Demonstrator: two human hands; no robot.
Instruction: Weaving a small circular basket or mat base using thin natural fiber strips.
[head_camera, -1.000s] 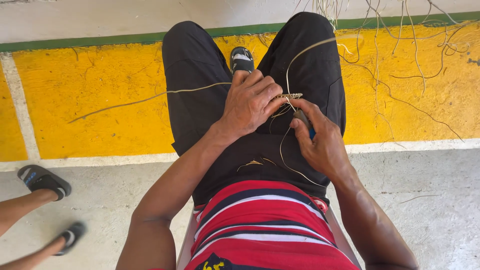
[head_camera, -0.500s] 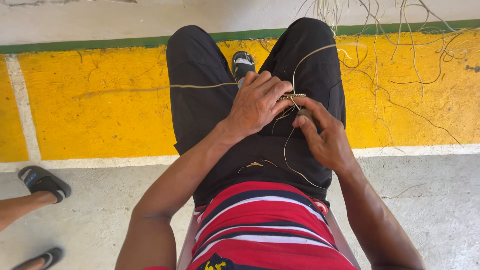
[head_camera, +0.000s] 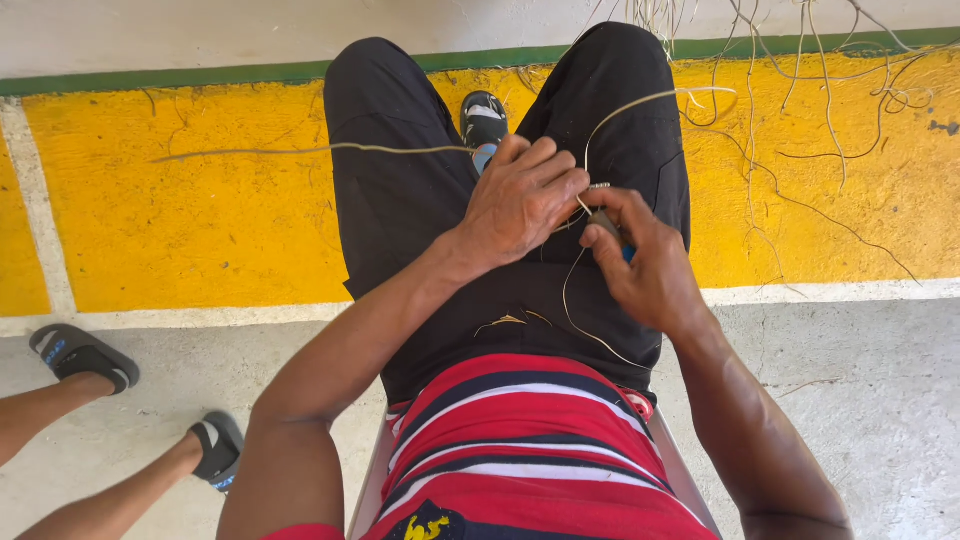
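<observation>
Thin pale fibre strand (head_camera: 585, 150) is pinched by left hand (head_camera: 522, 205) and right hand (head_camera: 645, 265), mid-twisting; continuing likely needs steady tension.

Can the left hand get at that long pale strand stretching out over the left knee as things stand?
Probably yes. The left hand lies on the lap right where the long pale strand runs in, and nothing covers the strand across the black shorts.
</observation>
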